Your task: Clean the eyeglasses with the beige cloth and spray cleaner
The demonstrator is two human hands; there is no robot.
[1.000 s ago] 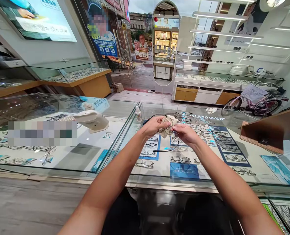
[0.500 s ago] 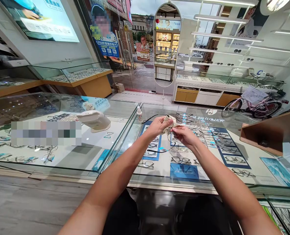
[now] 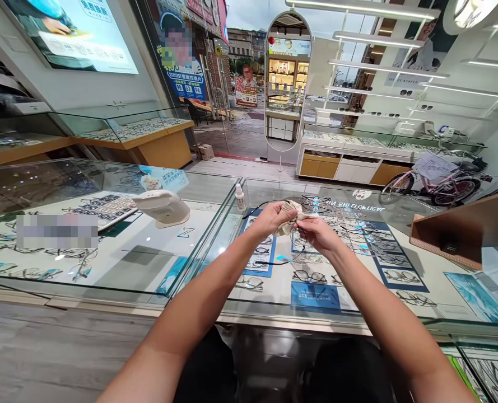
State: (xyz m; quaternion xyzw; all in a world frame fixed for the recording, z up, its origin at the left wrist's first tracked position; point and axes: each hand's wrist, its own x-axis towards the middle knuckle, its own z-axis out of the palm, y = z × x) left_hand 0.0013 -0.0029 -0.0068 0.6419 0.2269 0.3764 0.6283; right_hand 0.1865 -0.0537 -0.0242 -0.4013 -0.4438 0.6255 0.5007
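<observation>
Above the glass counter, my left hand is closed on a crumpled cream cloth, which wraps part of a pair of glasses. My right hand pinches the glasses close by, its fingertips against the cloth's right end. One thin dark temple of the glasses hangs below the hands, and another dark arm reaches left toward a small white bottle. The bottle stands upright on the counter. Cloth and fingers hide most of the frame and lenses.
The glass display counter holds rows of eyeglasses. A white device stands on its left part, a wooden panel at the right. Beyond are an oval mirror, a pink bicycle and another display case.
The cloth has shifted in my left hand and more of it shows below the fingers. The hanging temple has moved slightly down. My right hand keeps nearly the same place.
</observation>
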